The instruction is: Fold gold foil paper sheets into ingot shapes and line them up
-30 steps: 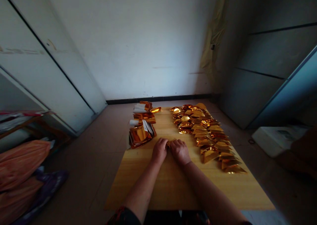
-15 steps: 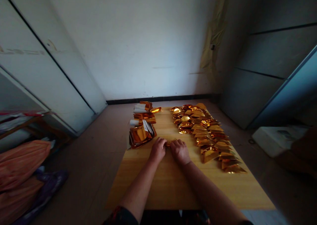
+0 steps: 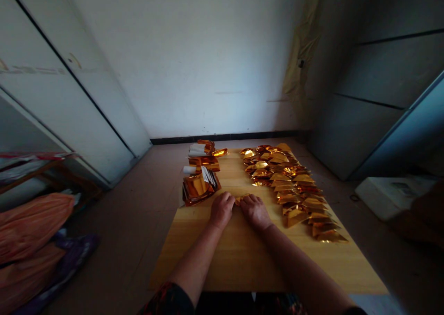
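Foreground: bare left hand (image 3: 222, 209) and bare right hand (image 3: 255, 212) drawn together, fingertips meeting over a small folded gold foil piece (image 3: 238, 200), which they pin to the smooth honey-coloured wooden tabletop (image 3: 222, 268). From my remote view, the fingers hide most of its shape. Risk: thin, slick foil could slip or crease askew if finger pressure slackens, and a sideways sweep of the right hand could disturb the neighbouring rows. Just right of the hands lie overlapping triangular gold foil packets (image 3: 291, 185), crisp-edged and mirror-bright. Just left and farther out sit stacked flat orange-gold foil sheets (image 3: 199, 188), topped by a slip of white paper (image 3: 208, 175), with white paper rolls (image 3: 197, 148) beyond them. Beside the table, on the left, slump soft orange plastic bags (image 3: 31, 225) on the dull brown tile floor (image 3: 132, 213). Farthest away stands a scuffed white wall (image 3: 215, 65) with a black skirting strip (image 3: 222, 138).
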Demonstrator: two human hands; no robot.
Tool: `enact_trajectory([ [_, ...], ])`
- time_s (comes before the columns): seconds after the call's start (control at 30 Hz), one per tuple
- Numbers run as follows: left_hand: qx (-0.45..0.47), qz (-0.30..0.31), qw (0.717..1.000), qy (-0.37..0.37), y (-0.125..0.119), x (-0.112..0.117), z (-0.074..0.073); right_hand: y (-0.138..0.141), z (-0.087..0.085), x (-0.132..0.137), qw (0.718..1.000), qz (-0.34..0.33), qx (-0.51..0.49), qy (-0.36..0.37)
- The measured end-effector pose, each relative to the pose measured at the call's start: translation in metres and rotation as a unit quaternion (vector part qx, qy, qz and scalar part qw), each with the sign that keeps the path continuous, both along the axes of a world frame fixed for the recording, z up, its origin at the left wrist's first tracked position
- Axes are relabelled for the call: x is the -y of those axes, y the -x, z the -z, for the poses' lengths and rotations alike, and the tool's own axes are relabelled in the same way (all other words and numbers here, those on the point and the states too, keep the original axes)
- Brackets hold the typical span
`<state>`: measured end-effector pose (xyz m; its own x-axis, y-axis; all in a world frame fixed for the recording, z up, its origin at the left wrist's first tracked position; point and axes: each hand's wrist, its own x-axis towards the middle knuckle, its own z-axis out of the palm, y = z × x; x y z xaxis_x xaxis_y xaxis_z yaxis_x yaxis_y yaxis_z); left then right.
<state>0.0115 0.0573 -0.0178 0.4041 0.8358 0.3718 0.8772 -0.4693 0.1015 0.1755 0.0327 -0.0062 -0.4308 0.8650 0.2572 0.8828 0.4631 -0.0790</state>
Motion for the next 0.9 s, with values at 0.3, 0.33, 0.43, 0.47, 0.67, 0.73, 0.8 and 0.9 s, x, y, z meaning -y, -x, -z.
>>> enact_trajectory([
  [0.3, 0.012, 0.023, 0.999, -0.022, 0.011, -0.002, -0.003, -0.008, -0.002, 0.005, 0.999, -0.013, -0.034, 0.006],
  [0.33, 0.025, 0.025, 0.999, -0.011, 0.012, -0.001, -0.003, -0.007, -0.002, 0.005, 0.999, -0.011, -0.036, 0.008],
  [0.43, 0.103, 0.024, 0.994, 0.041, 0.012, -0.001, -0.003, -0.006, -0.003, 0.005, 0.999, -0.010, -0.037, 0.018],
  [0.47, 0.138, 0.011, 0.989, 0.061, 0.012, -0.002, -0.003, -0.006, -0.004, 0.005, 0.999, -0.010, -0.037, 0.021],
  [0.67, 0.163, -0.066, 0.972, 0.152, 0.006, -0.009, -0.011, -0.006, -0.007, 0.007, 0.999, -0.010, -0.044, 0.020],
  [0.73, 0.140, -0.064, 0.974, 0.166, 0.005, -0.010, -0.013, -0.007, -0.006, 0.007, 0.999, -0.009, -0.044, 0.018],
  [0.8, 0.139, -0.071, 0.974, 0.166, 0.005, -0.011, -0.013, -0.007, -0.004, 0.006, 0.999, -0.008, -0.046, 0.017],
  [0.9, 0.128, -0.080, 0.976, 0.160, 0.005, -0.010, -0.012, -0.007, -0.002, 0.005, 0.999, -0.008, -0.047, 0.013],
])
